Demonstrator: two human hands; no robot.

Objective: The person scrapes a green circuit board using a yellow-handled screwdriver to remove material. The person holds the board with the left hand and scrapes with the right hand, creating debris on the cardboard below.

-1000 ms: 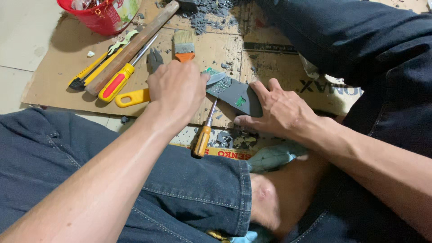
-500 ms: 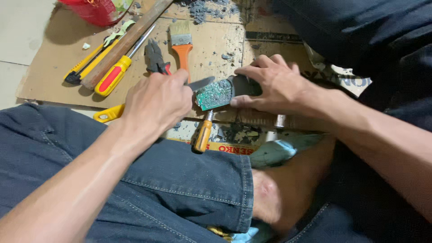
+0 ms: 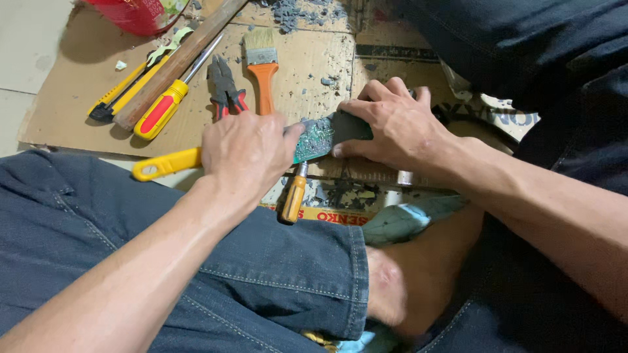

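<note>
Pale tiled floor [image 3: 26, 46] at the left edge, under a flat brown cardboard sheet [image 3: 78, 111] spotted with grey crumbs and dust. Blue denim-clad legs [image 3: 163, 261] across the foreground. On the cardboard, a long wooden stick [image 3: 190, 55], beside it a yellow-and-red-handled screwdriver [image 3: 160, 108], an orange-handled paintbrush [image 3: 263, 68], dark pliers with red grips [image 3: 224, 85]. Left hand [image 3: 252, 153] closed, gripping something hidden beneath it, pressed at the near end of a green printed circuit board [image 3: 314, 137]. Right hand [image 3: 396, 124] clamped over the board's far end, fingers curled, pinning it just above the cardboard. Orange-handled tool [image 3: 294, 199] lying under the board.
</note>
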